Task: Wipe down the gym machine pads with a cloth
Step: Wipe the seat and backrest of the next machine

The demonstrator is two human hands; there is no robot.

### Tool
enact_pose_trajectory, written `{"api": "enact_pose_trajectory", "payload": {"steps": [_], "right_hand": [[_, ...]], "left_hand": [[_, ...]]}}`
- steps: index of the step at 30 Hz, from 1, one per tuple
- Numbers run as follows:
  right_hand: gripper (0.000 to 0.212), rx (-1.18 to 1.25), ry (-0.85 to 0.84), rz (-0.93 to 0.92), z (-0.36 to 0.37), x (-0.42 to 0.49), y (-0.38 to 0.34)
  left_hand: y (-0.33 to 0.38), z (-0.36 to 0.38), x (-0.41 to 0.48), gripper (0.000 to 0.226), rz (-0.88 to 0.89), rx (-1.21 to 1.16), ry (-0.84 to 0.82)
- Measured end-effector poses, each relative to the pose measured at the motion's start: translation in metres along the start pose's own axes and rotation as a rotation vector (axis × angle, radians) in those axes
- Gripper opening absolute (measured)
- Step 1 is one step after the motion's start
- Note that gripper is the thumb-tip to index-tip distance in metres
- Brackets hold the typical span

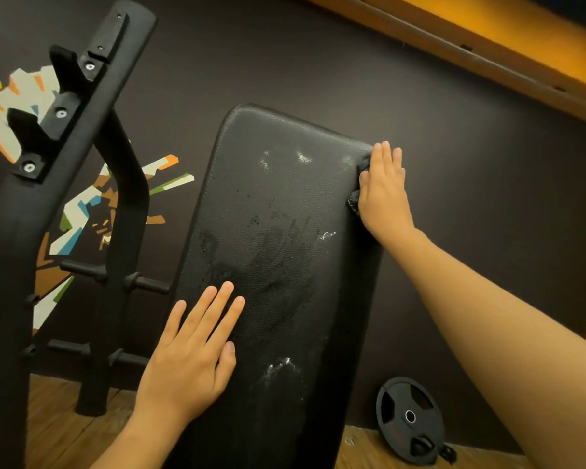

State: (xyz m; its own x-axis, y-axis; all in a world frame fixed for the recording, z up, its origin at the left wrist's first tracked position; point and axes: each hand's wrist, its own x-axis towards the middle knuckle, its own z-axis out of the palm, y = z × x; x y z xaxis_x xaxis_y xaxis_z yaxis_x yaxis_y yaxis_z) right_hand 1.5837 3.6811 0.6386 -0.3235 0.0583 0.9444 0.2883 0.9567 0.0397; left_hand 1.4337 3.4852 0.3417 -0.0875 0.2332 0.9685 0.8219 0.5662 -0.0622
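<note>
Right hand, fingers straight, presses the cloth flat against the pad edge at 2 o'clock, likely for full contact. Left hand, flat and open at 7 o'clock, apparently braces the pad.

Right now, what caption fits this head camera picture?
Right hand presses a dark crumpled cloth against the edge of the black leathery bench pad; left hand rests flat on it.

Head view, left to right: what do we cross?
In order: black rack upright → left hand flat on pad → bench pad → cloth → right hand pressing it at the pad's right edge.
</note>
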Motion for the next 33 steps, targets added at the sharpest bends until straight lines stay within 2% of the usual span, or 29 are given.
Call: {"api": "enact_pose_trajectory", "payload": {"steps": [4,9,12,18,21,24,26,30,33], "right_hand": [[0.053,0.014,0.018,0.047,-0.001,0.018,-0.002],[0.055,0.037,0.006,0.004,0.008,-0.018,0.001],[0.055,0.003,-0.014,-0.015,0.003,-0.004,0.003],[0.054,0.039,0.030,0.059,0.006,0.007,-0.003],[0.051,0.029,0.056,0.002,0.010,-0.013,-0.005],[0.052,0.000,0.032,-0.032,0.008,-0.012,0.000],[0.055,0.013,-0.002,0.014,0.005,-0.002,0.000],[0.053,-0.002,0.059,0.064,0.011,0.002,-0.009],[0.050,-0.025,0.071,0.025,0.017,-0.015,-0.008]], "left_hand": [[0.003,-0.002,0.002,0.061,-0.005,-0.012,-0.005],[0.001,-0.003,0.001,0.061,0.001,-0.014,-0.016],[0.002,-0.003,0.000,0.061,-0.001,-0.024,-0.005],[0.002,-0.002,0.001,0.061,-0.001,-0.024,-0.009],[0.001,-0.003,0.001,0.061,0.002,-0.020,-0.005],[0.003,-0.003,0.001,0.061,-0.004,-0.024,-0.008],[0.002,-0.003,0.001,0.061,-0.002,-0.031,-0.009],[0.000,-0.003,0.002,0.061,0.001,-0.021,-0.006],[0.001,-0.002,0.002,0.060,0.004,-0.027,0.003]]}}
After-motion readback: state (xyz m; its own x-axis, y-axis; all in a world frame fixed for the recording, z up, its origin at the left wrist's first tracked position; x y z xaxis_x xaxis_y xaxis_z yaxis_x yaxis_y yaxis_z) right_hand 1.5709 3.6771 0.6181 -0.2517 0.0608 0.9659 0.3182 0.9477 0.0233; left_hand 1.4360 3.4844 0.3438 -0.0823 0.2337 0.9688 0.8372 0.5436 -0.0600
